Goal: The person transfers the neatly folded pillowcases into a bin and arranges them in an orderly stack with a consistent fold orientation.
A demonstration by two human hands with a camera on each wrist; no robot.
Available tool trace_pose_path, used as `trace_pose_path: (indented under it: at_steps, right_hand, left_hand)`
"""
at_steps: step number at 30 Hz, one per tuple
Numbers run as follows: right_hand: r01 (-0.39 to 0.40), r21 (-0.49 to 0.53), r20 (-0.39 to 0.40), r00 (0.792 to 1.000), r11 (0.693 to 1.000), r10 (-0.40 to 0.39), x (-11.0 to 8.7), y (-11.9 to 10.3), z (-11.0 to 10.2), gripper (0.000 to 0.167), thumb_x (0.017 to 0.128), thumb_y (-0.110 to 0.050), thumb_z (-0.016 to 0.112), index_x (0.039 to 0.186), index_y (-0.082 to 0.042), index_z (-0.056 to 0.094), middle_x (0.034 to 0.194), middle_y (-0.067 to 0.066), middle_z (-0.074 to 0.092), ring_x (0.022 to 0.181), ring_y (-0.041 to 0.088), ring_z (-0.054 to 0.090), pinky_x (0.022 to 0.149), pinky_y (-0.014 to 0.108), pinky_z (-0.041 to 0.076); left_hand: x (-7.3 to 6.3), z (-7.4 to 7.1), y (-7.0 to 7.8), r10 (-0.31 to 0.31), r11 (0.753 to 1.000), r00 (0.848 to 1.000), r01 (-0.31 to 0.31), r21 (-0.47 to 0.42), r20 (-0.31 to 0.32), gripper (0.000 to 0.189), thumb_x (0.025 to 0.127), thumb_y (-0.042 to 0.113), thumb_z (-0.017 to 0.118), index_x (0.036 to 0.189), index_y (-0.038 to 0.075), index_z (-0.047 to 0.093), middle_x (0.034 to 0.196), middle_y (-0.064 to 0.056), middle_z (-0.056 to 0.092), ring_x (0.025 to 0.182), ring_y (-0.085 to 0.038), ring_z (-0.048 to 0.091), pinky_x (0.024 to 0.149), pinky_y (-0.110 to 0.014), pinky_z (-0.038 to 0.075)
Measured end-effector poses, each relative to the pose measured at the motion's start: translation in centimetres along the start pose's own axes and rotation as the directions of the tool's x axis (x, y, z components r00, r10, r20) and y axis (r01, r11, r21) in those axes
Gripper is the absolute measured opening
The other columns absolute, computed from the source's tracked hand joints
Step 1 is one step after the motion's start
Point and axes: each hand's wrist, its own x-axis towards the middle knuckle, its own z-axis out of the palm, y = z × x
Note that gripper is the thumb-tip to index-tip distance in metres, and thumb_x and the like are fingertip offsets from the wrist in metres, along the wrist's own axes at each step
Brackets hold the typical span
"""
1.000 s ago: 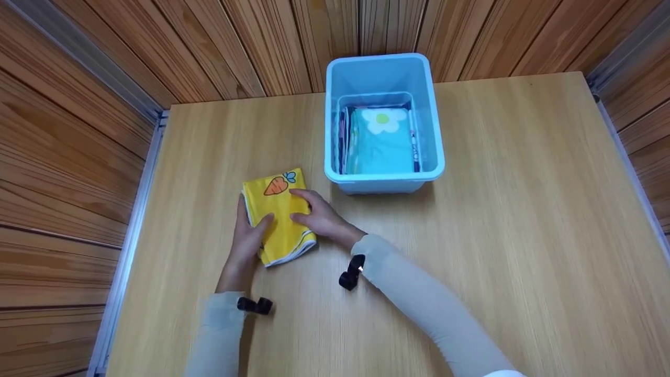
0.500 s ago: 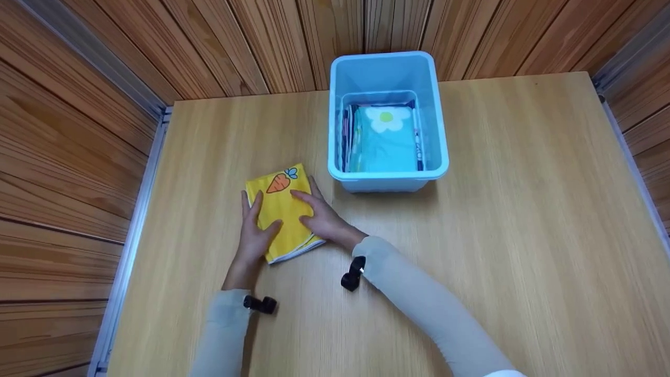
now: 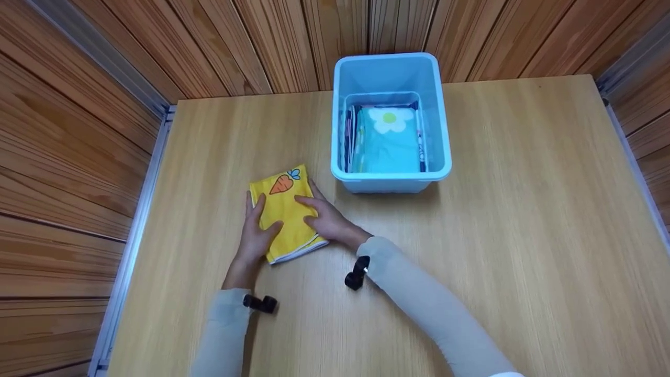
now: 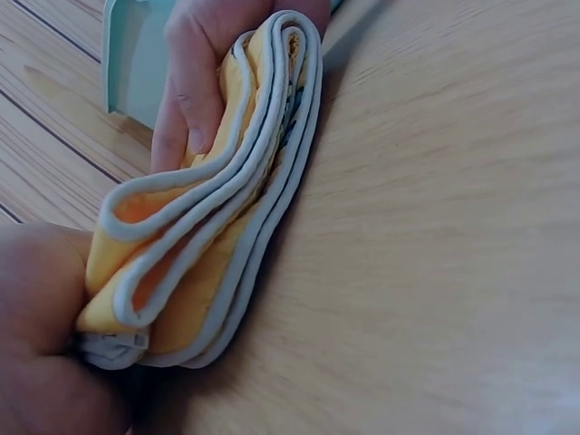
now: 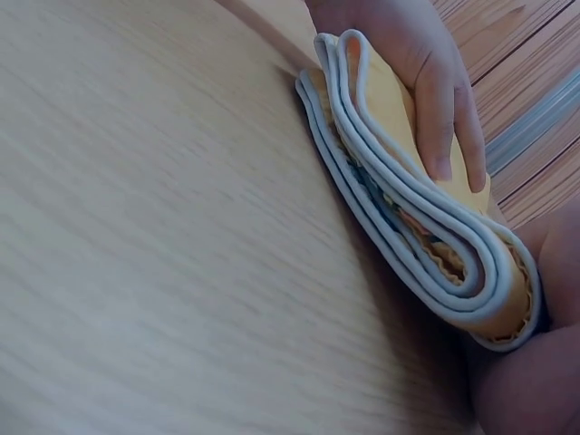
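A folded yellow towel [image 3: 288, 220] with a carrot print and white edging lies on the table, left of the middle. At its left side is my left hand [image 3: 254, 238], thumb and index finger on top and other fingers along the edge. My right hand [image 3: 330, 220] grips the opposite side in the same way. Both wrist views show the towel's stacked layers, the left hand [image 4: 45, 326] in one and the right hand [image 5: 535, 326] in the other. The fingers under the towel are partly hidden.
A light blue bin [image 3: 387, 183] stands at the back of the table [image 3: 513, 235], right of the towel. Inside it lie a turquoise cloth [image 3: 390, 149] with a white flower and several other folded cloths on edge. Wood-panelled walls [image 3: 293, 42] enclose the back and sides.
The left hand has shifted up along the towel, and its index finger now lies on top. The right hand's fingers have spread along the far right edge. The towel looks slightly wider.
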Motion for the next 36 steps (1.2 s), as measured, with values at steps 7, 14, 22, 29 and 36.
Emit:
trace_pose_path:
  at_steps: [7,14,22,29,36]
  right_hand:
    - [0.030,0.010,0.017,0.999,0.999,-0.031,-0.09,0.18,-0.19,0.051,0.105,-0.005,0.048,0.154,-0.018,0.046,0.171,-0.010,-0.010,0.156,0.018,0.001,0.123,0.036,0.019]
    - [-0.009,0.063,0.012,1.000,0.998,0.008,-0.20,0.18,-0.06,0.052,0.104,-0.002,0.046,0.152,-0.019,0.049,0.170,-0.013,-0.008,0.156,0.017,0.001,0.124,0.037,0.018]
    - [-0.030,0.129,0.003,1.000,0.991,0.030,-0.21,0.14,0.09,0.053,0.103,0.000,0.046,0.151,-0.020,0.050,0.170,-0.015,-0.006,0.156,0.017,0.008,0.121,0.037,0.025]
    - [-0.050,0.152,0.009,0.999,0.987,0.050,-0.42,-0.13,-0.06,0.052,0.103,0.000,0.045,0.151,-0.021,0.051,0.170,-0.014,-0.007,0.156,0.017,0.001,0.122,0.036,0.022]
    - [0.012,0.173,-0.009,1.000,0.985,-0.011,-0.44,-0.48,0.05,0.053,0.101,0.005,0.046,0.150,-0.015,0.053,0.171,-0.007,-0.004,0.155,0.018,0.013,0.115,0.033,0.037]
  left_hand:
    - [0.07,-0.09,-0.20,-0.005,1.000,1.000,0.005,-0.006,0.005,0.082,0.098,0.005,0.063,0.164,0.022,0.017,0.166,0.019,-0.021,0.153,-0.013,-0.017,0.125,-0.041,-0.001]
    - [-0.09,-0.20,-0.39,0.006,1.000,1.000,-0.005,-0.017,0.005,0.082,0.097,0.004,0.062,0.164,0.023,0.018,0.167,0.019,-0.019,0.154,-0.013,-0.016,0.125,-0.041,-0.001]
    - [-0.33,-0.54,-0.23,0.019,0.998,1.000,-0.018,-0.052,0.021,0.082,0.098,0.003,0.062,0.164,0.022,0.018,0.168,0.016,-0.017,0.154,-0.013,-0.015,0.125,-0.040,0.000]
    - [-0.29,-0.57,-0.10,0.014,0.996,1.000,-0.013,-0.086,0.021,0.081,0.097,0.001,0.061,0.164,0.021,0.019,0.168,0.016,-0.015,0.154,-0.012,-0.014,0.125,-0.038,-0.001]
    - [-0.45,-0.49,0.24,0.063,0.984,0.998,-0.062,-0.167,-0.001,0.082,0.093,-0.008,0.061,0.163,0.009,0.020,0.171,0.002,0.000,0.155,-0.015,-0.002,0.124,-0.036,0.015]
